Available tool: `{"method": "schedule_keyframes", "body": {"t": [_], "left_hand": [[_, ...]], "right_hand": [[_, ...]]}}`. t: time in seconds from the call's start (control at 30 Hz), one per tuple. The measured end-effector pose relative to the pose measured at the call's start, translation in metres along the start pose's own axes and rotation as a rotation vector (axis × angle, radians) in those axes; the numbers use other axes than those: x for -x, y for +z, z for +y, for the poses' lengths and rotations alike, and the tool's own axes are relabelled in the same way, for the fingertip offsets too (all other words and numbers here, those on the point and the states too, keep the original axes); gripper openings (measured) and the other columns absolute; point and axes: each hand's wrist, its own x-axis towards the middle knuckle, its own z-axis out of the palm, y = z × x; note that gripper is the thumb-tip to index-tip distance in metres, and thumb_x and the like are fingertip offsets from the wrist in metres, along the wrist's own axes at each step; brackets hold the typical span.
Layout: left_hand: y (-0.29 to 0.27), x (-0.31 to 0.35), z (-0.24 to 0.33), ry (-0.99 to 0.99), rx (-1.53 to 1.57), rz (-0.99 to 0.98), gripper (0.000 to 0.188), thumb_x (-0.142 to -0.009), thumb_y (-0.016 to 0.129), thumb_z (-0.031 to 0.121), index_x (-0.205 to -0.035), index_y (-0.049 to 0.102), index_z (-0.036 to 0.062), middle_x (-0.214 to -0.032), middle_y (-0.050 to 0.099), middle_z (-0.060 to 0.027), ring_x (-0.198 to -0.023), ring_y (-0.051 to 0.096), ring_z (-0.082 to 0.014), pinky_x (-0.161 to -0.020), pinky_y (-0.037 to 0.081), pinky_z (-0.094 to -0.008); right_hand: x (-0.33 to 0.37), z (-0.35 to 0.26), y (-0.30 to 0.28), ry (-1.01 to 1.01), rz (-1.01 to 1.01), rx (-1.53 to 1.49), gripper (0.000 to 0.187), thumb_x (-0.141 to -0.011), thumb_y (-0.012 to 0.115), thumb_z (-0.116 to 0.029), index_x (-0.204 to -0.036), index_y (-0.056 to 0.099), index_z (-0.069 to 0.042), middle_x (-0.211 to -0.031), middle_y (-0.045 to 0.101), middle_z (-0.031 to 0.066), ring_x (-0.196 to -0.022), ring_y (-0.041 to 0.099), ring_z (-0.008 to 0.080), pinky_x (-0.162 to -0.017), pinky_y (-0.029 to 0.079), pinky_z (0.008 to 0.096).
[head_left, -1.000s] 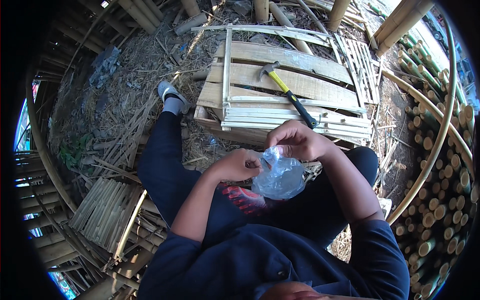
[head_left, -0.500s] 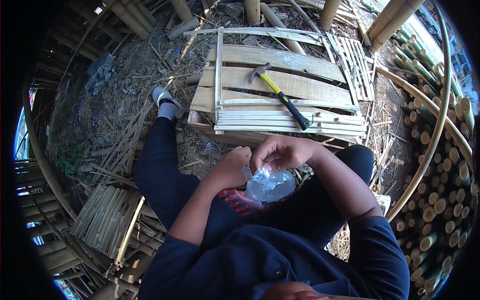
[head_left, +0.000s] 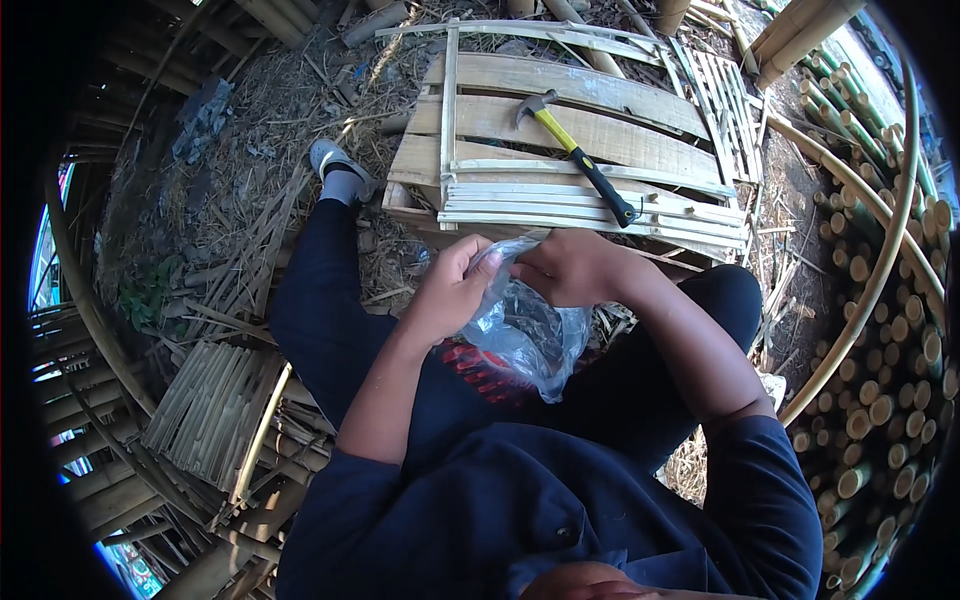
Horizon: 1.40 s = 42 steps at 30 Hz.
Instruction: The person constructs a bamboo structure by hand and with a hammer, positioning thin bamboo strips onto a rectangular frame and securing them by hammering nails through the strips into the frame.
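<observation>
Straw-littered brown earth floor; slatted tan bamboo wall near left; pale wooden-plank platform far centre; bright daylight far right.

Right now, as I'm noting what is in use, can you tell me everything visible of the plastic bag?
The plastic bag looks thin, clear and colourless, with crinkles and pale, glossy highlights. Its upper edge is bunched between the left hand and the right hand, both pinching it. The loose body hangs below them, narrowing toward the bottom, above the person's lap. Dark tones show through the film; whether it holds anything, or touches the dark trousers, I cannot tell.
</observation>
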Motion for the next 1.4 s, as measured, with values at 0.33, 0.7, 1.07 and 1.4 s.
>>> {"method": "schedule_keyframes", "body": {"t": [0.33, 0.7, 1.07, 1.4], "left_hand": [[-0.013, 0.008, 0.011, 0.223, 0.142, 0.115, 0.039, -0.086, 0.074, 0.000, -0.121, 0.059, 0.0043, -0.100, 0.063, -0.0011, -0.092, 0.057, -0.0060, -0.082, 0.048, -0.0267], [-0.037, 0.042, 0.015, 0.041, -0.853, 0.018, 0.050, -0.071, 0.047, -0.017, -0.110, 0.074, -0.0006, -0.108, 0.068, -0.0214, -0.098, 0.067, -0.0400, -0.089, 0.052, -0.0355], [-0.023, 0.080, 0.107, 0.459, -0.599, 0.294, 0.039, -0.079, 0.046, -0.015, -0.110, 0.069, -0.0101, -0.088, 0.063, -0.0212, -0.072, 0.065, -0.0296, -0.067, 0.049, -0.0332], [-0.003, 0.000, 0.065, 0.449, -0.546, 0.454, 0.026, -0.082, 0.058, -0.012, -0.105, 0.071, -0.0090, -0.095, 0.062, -0.0197, -0.083, 0.064, -0.0325, -0.075, 0.051, -0.0330]], "right_hand": [[-0.034, 0.028, 0.063, -0.002, 0.054, 0.170, 0.018, -0.085, 0.059, -0.006, -0.093, 0.074, 0.000, -0.094, 0.074, 0.0206, -0.092, 0.073, 0.0366, -0.081, 0.059, 0.0459], [-0.029, 0.001, 0.073, 0.404, -0.204, 0.457, 0.047, -0.087, 0.067, -0.012, -0.133, 0.065, -0.005, -0.099, 0.077, 0.0133, -0.080, 0.077, 0.0271, -0.053, 0.061, 0.0388], [0.041, -0.049, 0.004, 0.179, 0.784, 0.270, 0.098, -0.079, 0.071, -0.012, -0.163, 0.021, -0.019, -0.111, 0.061, 0.0232, -0.088, 0.066, 0.0376, -0.073, 0.056, 0.0449], [0.027, 0.000, 0.014, 0.457, 0.544, 0.108, 0.069, -0.091, 0.069, -0.017, -0.150, 0.036, -0.001, -0.141, 0.049, 0.0269, -0.122, 0.056, 0.0430, -0.099, 0.050, 0.0482]]}}
